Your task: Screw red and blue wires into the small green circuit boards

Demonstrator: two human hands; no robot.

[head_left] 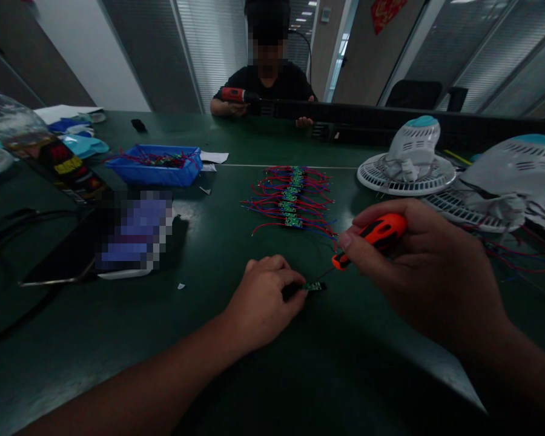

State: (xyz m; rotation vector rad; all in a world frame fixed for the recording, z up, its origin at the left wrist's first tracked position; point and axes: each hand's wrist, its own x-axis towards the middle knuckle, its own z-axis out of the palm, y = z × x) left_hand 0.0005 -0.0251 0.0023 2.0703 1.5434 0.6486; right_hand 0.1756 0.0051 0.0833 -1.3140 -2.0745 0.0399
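My left hand rests on the green table and pinches one end of a small green circuit board between thumb and fingers. An orange and black screwdriver is gripped by its handle in my right hand. Its thin shaft slants down to the left, and the tip comes to the board close to my left fingertips; whether it touches a screw is too small to tell. Just beyond lies a row of circuit boards, side by side, with red and blue wires spreading out to both sides.
A blue bin holds wired boards. Left are a phone and a tilted bottle. White fan-like housings stand at the right, loose wires before them. Across the table a person holds a red and black tool.
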